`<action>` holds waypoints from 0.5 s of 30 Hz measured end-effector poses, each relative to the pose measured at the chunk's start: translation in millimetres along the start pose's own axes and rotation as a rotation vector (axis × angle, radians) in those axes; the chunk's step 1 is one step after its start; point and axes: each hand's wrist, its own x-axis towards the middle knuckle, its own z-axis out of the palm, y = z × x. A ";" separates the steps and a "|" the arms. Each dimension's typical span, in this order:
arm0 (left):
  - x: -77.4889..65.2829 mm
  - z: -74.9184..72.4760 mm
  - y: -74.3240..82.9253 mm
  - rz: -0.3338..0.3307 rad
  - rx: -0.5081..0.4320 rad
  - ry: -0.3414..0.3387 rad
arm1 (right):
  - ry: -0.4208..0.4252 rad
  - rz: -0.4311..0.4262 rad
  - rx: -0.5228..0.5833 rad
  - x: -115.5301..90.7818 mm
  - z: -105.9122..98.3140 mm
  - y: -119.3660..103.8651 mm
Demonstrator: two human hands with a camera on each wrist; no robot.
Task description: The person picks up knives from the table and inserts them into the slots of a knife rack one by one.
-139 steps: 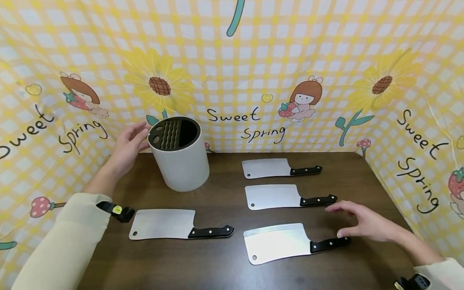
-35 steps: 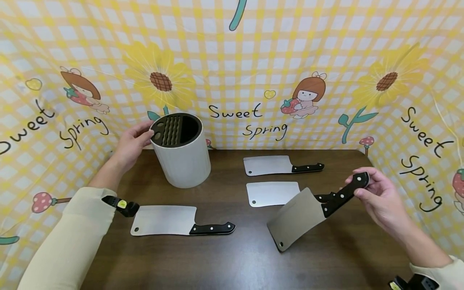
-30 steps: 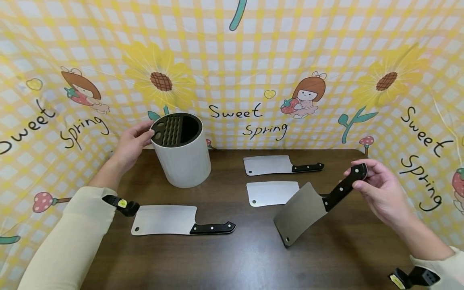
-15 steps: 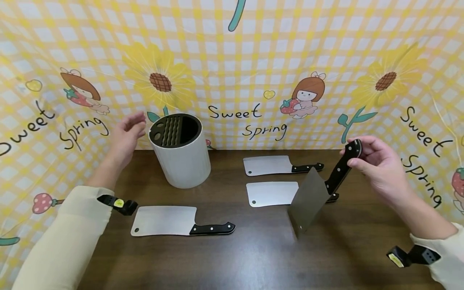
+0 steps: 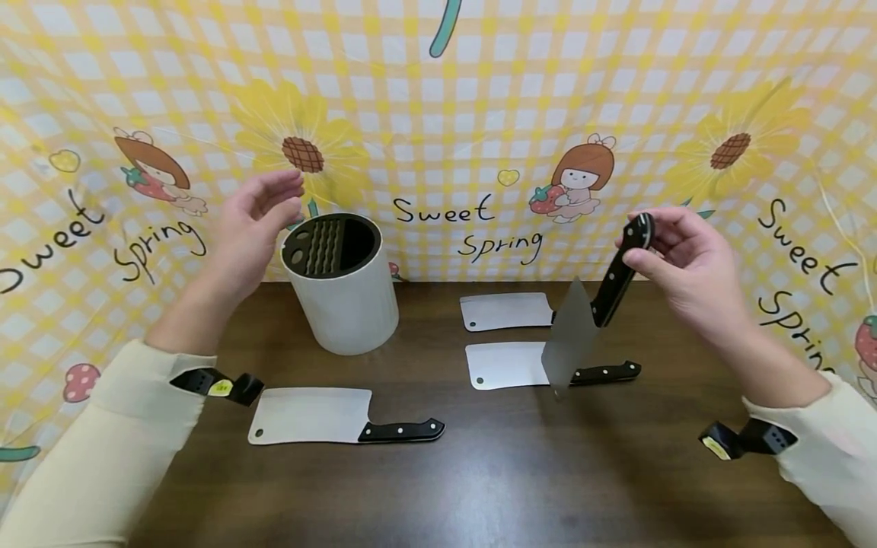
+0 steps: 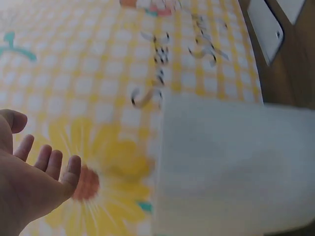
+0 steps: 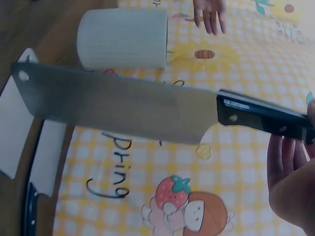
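In the head view my right hand (image 5: 692, 266) pinches the black riveted handle of a cleaver (image 5: 572, 335) near its end. That cleaver hangs tilted, handle up and blade down, in front of two others; the right wrist view shows its broad blade (image 7: 118, 105) side-on. My left hand (image 5: 253, 228) is raised beside the top of a white round knife block (image 5: 342, 312), fingers loosely bent and holding nothing. In the left wrist view the left hand (image 6: 37, 182) stands apart from the white wall of the block (image 6: 236, 167).
Three more cleavers lie flat: a back one (image 5: 505, 312), a middle one (image 5: 507, 364) and a front-left one (image 5: 311, 416). The block's black top has wavy slots and a wide dark opening. A checked cloth (image 5: 438, 114) rises behind the brown table (image 5: 411, 487).
My right hand has gripped the front-right cleaver, lifted it off the table and swung it upright, moving left and up. My left hand touched the block's rim, then let go and rose.
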 end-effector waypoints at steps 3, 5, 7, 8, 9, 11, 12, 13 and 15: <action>0.8 23.0 8.1 0.015 0.015 -0.092 | 0.022 -0.010 -0.032 9.5 9.2 -0.9; -1.8 35.3 11.1 0.012 0.053 -0.144 | 0.022 -0.005 -0.056 16.4 16.9 -0.5; -4.2 47.3 12.9 0.001 0.100 -0.199 | 0.018 -0.003 -0.075 22.6 24.0 0.0; -5.3 53.7 13.1 0.001 0.127 -0.221 | 0.015 -0.006 -0.084 25.3 27.4 0.2; -6.2 60.0 13.2 -0.002 0.151 -0.245 | 0.012 -0.008 -0.090 28.0 30.7 0.3; -7.4 72.7 12.8 -0.009 0.180 -0.292 | 0.006 -0.015 -0.096 32.6 36.8 0.6; -7.7 79.3 12.4 -0.010 0.190 -0.314 | 0.004 -0.020 -0.100 34.6 39.7 1.1; -7.7 85.9 11.9 -0.008 0.198 -0.335 | 0.002 -0.026 -0.103 36.4 42.4 1.5; -8.3 98.4 10.8 -0.006 0.196 -0.376 | -0.007 -0.030 -0.104 39.7 47.8 1.8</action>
